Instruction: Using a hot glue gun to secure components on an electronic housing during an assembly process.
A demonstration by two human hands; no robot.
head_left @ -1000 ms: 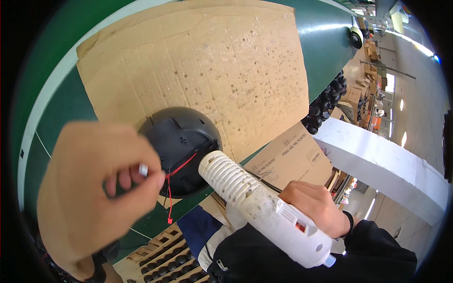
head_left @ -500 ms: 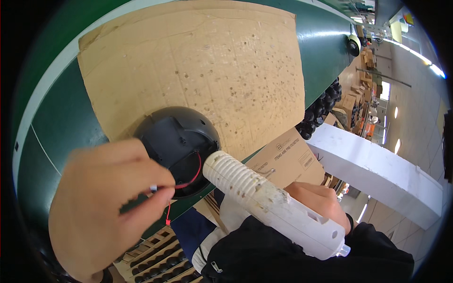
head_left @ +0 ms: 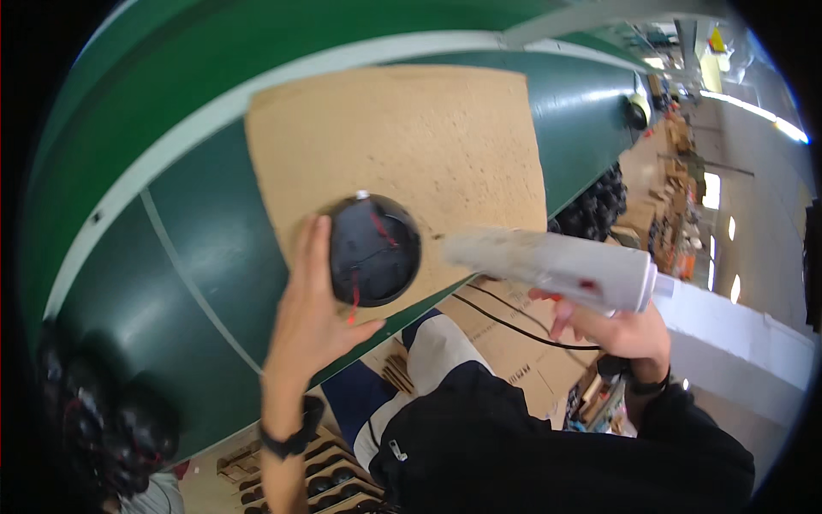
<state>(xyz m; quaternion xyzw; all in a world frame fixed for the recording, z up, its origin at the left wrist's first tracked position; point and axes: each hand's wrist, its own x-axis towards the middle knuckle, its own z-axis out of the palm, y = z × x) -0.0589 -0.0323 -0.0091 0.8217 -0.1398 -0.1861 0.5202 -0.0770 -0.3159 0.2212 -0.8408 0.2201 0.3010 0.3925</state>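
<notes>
Hands are both busy at a green table (head_left: 171, 283), seen from above through a bulging lens. Left hand (head_left: 312, 313) is open and spread, palm and fingers laid along the left edge of a black dome (head_left: 374, 250), cupping its side rather than closing round it, thumb pointing toward the dome's lower rim. The dome sits on a sheet of tan cardboard (head_left: 411, 137), near the sheet's lower edge, close to the table's front lip. Thin red wires (head_left: 354, 300) show on the dome, 1 crossing its face and 1 trailing off the bottom past the thumb. A small pale nub shows at the dome's top. Right hand (head_left: 621, 330) is wrapped round the grip of a white glue gun (head_left: 556, 270), fingers curled shut on the handle from below, and the gun lies roughly level, its blurred nozzle pointing left, just beside the dome's right edge; whether the tip touches the dome, I cannot tell. A black cable (head_left: 522, 330) runs below the gun over flat brown cardboard on the floor. There is a black band on each wrist, and a dark sleeve on the right arm. More black domes (head_left: 599, 206) are heaped past the table's right edge, and another dark cluster sits at lower left. Far right, a long workshop aisle runs off under bright strip lights.
</notes>
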